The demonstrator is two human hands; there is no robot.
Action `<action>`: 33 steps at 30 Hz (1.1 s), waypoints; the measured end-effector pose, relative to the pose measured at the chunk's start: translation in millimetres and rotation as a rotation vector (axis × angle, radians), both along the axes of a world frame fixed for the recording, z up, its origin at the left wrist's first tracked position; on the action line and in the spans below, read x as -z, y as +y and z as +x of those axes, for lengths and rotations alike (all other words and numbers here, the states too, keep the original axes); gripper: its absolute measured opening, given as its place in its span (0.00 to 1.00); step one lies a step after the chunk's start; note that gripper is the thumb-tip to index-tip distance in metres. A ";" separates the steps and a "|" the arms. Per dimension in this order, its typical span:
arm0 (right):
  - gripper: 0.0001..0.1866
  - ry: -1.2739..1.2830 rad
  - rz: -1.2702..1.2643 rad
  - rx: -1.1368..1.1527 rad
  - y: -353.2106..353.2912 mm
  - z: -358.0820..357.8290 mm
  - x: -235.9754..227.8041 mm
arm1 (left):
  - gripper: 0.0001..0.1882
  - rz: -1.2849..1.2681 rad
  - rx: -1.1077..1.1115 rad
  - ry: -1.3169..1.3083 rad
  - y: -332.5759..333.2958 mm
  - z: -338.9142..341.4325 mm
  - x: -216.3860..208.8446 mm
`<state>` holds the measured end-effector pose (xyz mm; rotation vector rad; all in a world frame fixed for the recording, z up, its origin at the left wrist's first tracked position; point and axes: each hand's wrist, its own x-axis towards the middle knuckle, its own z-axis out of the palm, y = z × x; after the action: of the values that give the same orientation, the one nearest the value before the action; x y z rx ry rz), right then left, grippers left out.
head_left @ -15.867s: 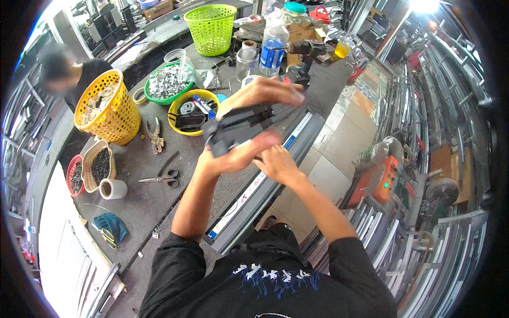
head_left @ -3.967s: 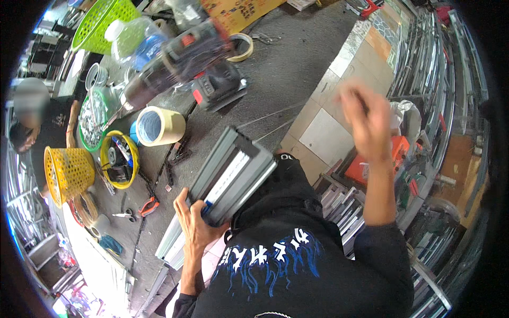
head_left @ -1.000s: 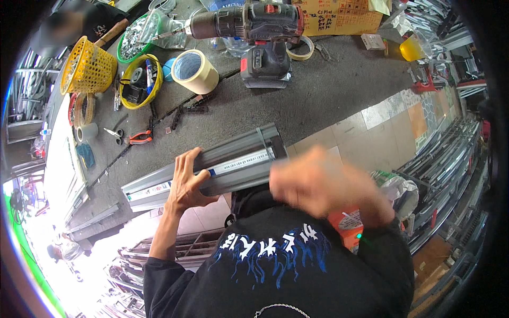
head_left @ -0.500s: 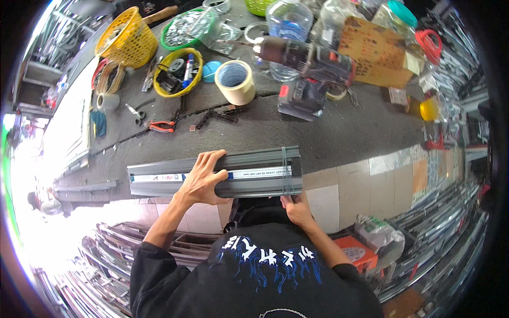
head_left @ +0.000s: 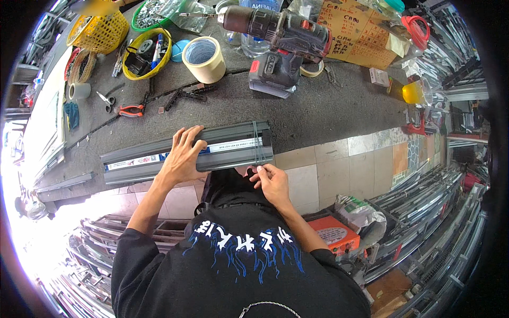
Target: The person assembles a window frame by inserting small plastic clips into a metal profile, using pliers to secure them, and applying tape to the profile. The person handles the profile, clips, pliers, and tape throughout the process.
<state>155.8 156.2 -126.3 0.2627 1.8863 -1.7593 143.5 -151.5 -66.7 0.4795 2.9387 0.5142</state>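
Note:
A bundle of long grey metal profiles (head_left: 228,135) lies at the table's near edge, its right end tilted slightly away from me. A white printed label strip (head_left: 225,147) runs along its top. My left hand (head_left: 183,156) grips the bundle across the middle, thumb and fingers spread over its top. Around the right end wrap several strands of a thin grey-green band (head_left: 257,139). At the near edge of that end, my right hand (head_left: 274,183) pinches the band between thumb and forefinger, the other fingers curled below. The bundle's underside is hidden.
Beyond the bundle lie red-handled pliers (head_left: 130,110), scissors (head_left: 107,100) and black small parts (head_left: 183,96). Farther back stand a tape roll (head_left: 204,61), a cordless drill (head_left: 281,40), and a yellow basket (head_left: 147,55). Metal lengths (head_left: 419,212) are stacked behind me to the right.
The whole view has shifted, so table things sit further left and higher. My right hand has come out from under the bundle's edge, its pinch now showing. My left hand keeps its grip.

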 end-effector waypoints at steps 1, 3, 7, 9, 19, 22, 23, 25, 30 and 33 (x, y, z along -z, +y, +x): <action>0.14 0.024 0.024 -0.012 1.1 -0.6 -0.8 | 0.41 -0.002 -0.021 -0.004 3.4 2.2 0.7; 0.13 0.145 0.159 -0.064 4.1 -1.4 -5.0 | 0.44 -0.033 -0.054 -0.010 11.9 6.4 1.3; 0.12 0.435 0.492 -0.167 6.2 -4.1 -17.2 | 0.49 -0.017 -0.083 -0.014 29.0 12.9 -1.1; 0.12 0.451 0.495 -0.178 3.6 -5.5 -20.8 | 0.49 0.069 -0.141 0.004 29.9 16.3 -5.4; 0.14 0.134 0.251 -0.157 13.2 -5.2 0.8 | 0.29 0.112 -0.825 0.414 -151.7 35.2 -2.2; 0.13 0.101 0.314 -0.298 21.1 -13.8 -14.6 | 0.25 0.327 -1.139 0.541 -282.6 19.7 -2.2; 0.13 0.094 0.291 -0.345 21.2 -17.0 -24.7 | 0.29 0.453 -1.267 0.542 -327.2 12.1 -3.4; 0.15 0.355 0.680 -0.737 19.5 -26.7 -55.0 | 0.37 0.455 -1.391 0.600 -408.6 -9.7 -3.3; 0.21 0.083 0.980 -0.975 -30.9 -43.3 -131.5 | 0.68 0.385 -1.431 0.666 -538.5 -81.3 27.9; 0.17 0.119 0.880 -0.923 -83.4 -46.1 -163.4 | 0.51 0.495 -1.484 0.597 -560.5 -99.4 45.3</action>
<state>109.7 72.8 37.1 -0.3725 2.2228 -0.3131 44.1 -712.0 -112.1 -1.9807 3.0575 1.3529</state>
